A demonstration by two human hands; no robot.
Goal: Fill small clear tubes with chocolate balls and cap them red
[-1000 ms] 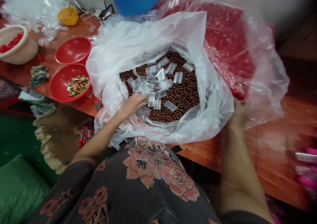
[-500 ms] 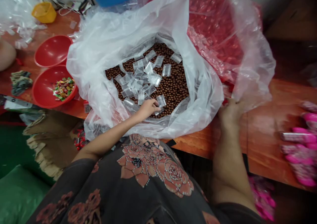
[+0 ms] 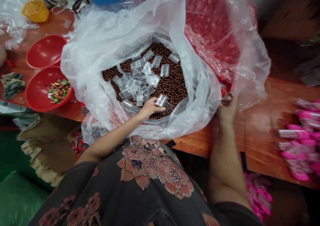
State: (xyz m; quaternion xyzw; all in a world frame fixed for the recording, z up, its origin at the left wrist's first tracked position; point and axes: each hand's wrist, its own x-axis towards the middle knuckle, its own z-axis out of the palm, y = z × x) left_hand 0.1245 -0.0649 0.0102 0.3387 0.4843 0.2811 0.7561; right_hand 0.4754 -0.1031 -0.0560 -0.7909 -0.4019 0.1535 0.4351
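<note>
Left hand (image 3: 150, 109): pinches one transparent container (image 3: 161, 100) between thumb and fingers. Held over the brown balls (image 3: 175, 84), toward the near side of the opening in the white plastic bag (image 3: 80, 49); cannot tell whether touching the balls.

Right hand (image 3: 228, 106): fingers curled, close beside the near edge of the see-through bag (image 3: 250, 69); next to the fingertips, a small red piece (image 3: 223, 93). Cannot tell whether pinching anything.

Loose containers (image 3: 135, 83): heaped on the brown balls, mostly toward the left; a few lying singly farther right.

Red contents (image 3: 210, 23): massed inside the see-through bag, behind and to the right of the white plastic bag.

Also on the desk (image 3: 262, 129):
- Two round bowls, red, side by side at left: far bowl (image 3: 45, 51); near bowl (image 3: 32, 98), with wrapped sweets (image 3: 59, 91) inside.
- Crumpled cloth (image 3: 12, 85), left of the near bowl.
- Yellow tub (image 3: 36, 11), far left.
- Pink-ended tubes (image 3: 298, 141), piled at right.

Below desk level, at left: torn cardboard box (image 3: 47, 136); green sack (image 3: 22, 192).
</note>
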